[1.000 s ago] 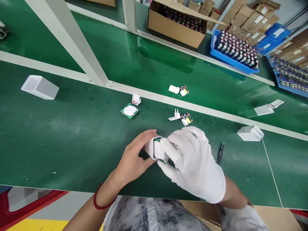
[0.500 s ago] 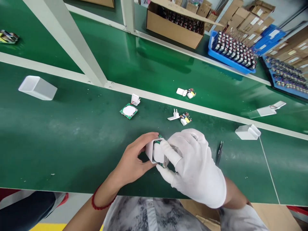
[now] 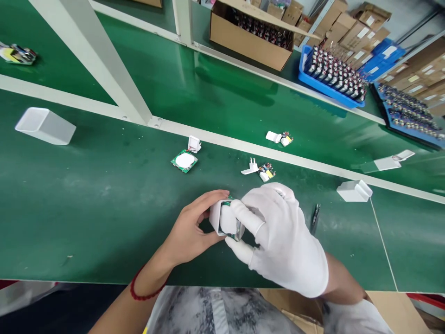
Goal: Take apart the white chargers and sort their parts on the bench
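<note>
Bare, with a red string at the wrist, my left hand [image 3: 194, 227] holds a white plastic housing [image 3: 214, 218] between thumb and fingers. My right hand [image 3: 281, 236], in a white glove, pinches a green circuit board with a white round pad [image 3: 228, 220] at the housing's open end. The board is partly inside the housing; its far side is hidden by the gloved fingers. Beyond the hands lie a board with a white disc [image 3: 185, 160] wired to a small white part [image 3: 194, 144], and a white plug piece [image 3: 253, 165] beside a small circuit board [image 3: 267, 172].
White housings stand at left [image 3: 47, 126] and right [image 3: 354, 190]. Black tweezers [image 3: 315, 219] lie right of the glove. A metal frame post [image 3: 100, 60] rises at left. Behind are a cardboard box [image 3: 250, 39] and blue trays [image 3: 330, 88] of parts.
The board sits at a slightly different angle in the housing's opening, and the gloved fingers have shifted slightly. The camera view has moved a little.
</note>
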Demonstrator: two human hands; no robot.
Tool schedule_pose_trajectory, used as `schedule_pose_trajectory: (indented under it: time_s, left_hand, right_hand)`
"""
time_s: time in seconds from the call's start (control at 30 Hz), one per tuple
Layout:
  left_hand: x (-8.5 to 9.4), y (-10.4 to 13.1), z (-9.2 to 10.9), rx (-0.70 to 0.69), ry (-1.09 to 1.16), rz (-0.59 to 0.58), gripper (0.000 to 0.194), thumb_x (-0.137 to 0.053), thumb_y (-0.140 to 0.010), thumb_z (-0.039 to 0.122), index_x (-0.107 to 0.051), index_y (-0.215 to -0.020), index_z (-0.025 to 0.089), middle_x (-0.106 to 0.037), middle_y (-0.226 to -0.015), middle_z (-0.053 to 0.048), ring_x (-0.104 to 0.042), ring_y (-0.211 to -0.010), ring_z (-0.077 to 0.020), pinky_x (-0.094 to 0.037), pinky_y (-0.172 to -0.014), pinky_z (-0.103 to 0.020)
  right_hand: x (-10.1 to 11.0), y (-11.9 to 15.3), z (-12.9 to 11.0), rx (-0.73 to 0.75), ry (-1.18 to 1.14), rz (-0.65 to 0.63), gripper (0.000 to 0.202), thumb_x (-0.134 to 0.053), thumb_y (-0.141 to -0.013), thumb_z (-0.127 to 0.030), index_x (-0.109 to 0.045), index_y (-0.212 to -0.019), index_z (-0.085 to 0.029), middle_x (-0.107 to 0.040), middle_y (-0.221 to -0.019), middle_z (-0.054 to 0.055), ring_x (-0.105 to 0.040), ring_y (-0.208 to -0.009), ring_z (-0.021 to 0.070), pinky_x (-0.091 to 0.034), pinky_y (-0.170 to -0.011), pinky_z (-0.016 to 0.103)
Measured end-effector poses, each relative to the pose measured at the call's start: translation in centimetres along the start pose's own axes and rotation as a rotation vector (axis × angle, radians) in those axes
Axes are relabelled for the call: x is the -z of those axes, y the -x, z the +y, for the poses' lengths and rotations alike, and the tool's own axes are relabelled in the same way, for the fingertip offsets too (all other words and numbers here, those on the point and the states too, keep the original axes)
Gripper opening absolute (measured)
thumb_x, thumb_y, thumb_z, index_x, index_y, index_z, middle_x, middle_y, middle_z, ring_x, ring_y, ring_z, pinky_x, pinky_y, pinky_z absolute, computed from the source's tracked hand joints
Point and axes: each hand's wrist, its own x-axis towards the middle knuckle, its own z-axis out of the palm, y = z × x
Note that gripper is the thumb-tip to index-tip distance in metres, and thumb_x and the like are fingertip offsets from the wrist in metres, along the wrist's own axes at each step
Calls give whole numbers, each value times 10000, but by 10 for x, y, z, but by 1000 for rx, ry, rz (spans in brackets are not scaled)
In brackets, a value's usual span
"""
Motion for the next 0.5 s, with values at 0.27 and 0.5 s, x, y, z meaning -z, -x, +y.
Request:
schedule_pose_trajectory:
  time_s: [0.27,0.5]
  left_hand:
    - [-3,-3,-1,3,27,9,523,-759,-782,180,-584,-1260,301,-579,-1369,-90,-595,-1205,-248,-563,-843,-280]
    - [-2,-5,2,15,87,20,517,-788,-755,189,-591,-1222,286,-582,-1361,-108,-594,-1211,-262,-568,-855,-294]
  right_hand:
    - [1,1,-2,-45,52,-10,142,-674,-755,-270,-670,-839,-155,-594,-772,43,-492,-740,213,-339,-772,369]
    - [3,1,3,-16,-30,56,174,-681,-755,-250,-682,-885,-134,-605,-781,34,-512,-763,199,-355,-799,366]
